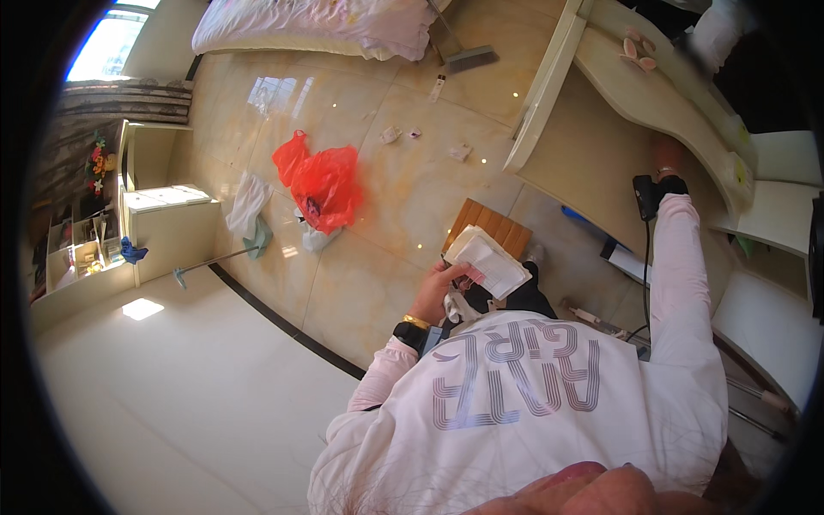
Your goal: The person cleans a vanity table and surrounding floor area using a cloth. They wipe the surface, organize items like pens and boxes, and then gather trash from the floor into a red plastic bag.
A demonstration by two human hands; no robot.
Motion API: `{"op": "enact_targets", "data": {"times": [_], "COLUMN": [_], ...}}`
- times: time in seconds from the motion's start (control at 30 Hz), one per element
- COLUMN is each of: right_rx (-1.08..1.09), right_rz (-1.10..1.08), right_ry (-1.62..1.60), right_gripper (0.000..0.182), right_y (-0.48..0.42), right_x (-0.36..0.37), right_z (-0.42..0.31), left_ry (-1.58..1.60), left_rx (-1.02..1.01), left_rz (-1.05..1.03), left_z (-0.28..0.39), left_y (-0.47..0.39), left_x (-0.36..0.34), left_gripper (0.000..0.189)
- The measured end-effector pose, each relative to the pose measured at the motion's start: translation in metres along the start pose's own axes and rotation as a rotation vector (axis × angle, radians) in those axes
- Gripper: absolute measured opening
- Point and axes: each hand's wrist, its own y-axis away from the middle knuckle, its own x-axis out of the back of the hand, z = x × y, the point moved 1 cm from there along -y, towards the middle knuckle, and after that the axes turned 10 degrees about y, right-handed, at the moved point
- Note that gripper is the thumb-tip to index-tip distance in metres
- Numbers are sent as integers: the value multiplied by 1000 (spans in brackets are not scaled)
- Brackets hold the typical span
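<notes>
My left hand (432, 293) grips a small stack of papers (489, 261), with the thumb on top. A crumpled white cloth or tissue (458, 308) hangs just under the same hand; whether it is held is unclear. Behind the papers is a wooden slatted stool (496, 222), partly covered by them. Stretched out to the right, my right hand (668, 154) reaches in beneath the wavy-edged top of a cream desk (618, 84). Shadow and the desk edge obscure its fingers, so I cannot see what it touches.
On the tiled floor lie a red plastic bag (331, 183), white plastic bags (248, 203), a teal long-handled dustpan (259, 239) and paper scraps (391, 134). A broom (473, 59) leans by the bed (315, 29). A black cable (647, 270) hangs from my right wrist.
</notes>
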Motion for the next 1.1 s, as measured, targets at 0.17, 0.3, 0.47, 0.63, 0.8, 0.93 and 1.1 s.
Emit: {"op": "enact_targets", "data": {"times": [0.17,0.3,0.47,0.63,0.8,0.93,1.1], "right_rx": [228,393,109,228,369,-219,-228], "right_rz": [308,102,267,70,72,214,234], "right_ry": [336,362,-971,-1146,-1109,-911,-516], "right_gripper": [36,28,25,23,17,13,14], "right_y": [-36,-51,1,87,136,115,91], "right_x": [-5,62,126,180,211,136,90], "right_z": [-89,-157,-181,-185,-152,-29,0], "left_ry": [-20,-44,-59,-62,-130,-150,-91], "left_rx": [3,6,-21,28,27,-39,21], "left_rz": [45,9,54,4,-133,-35,-49], "left_z": [4,11,10,18,27,28,22], "left_y": [-4,4,6,11,11,24,20], "left_x": [3,-8,-15,-29,-28,-46,-31], "left_gripper": [14,14,9,10,14,8,12]}}
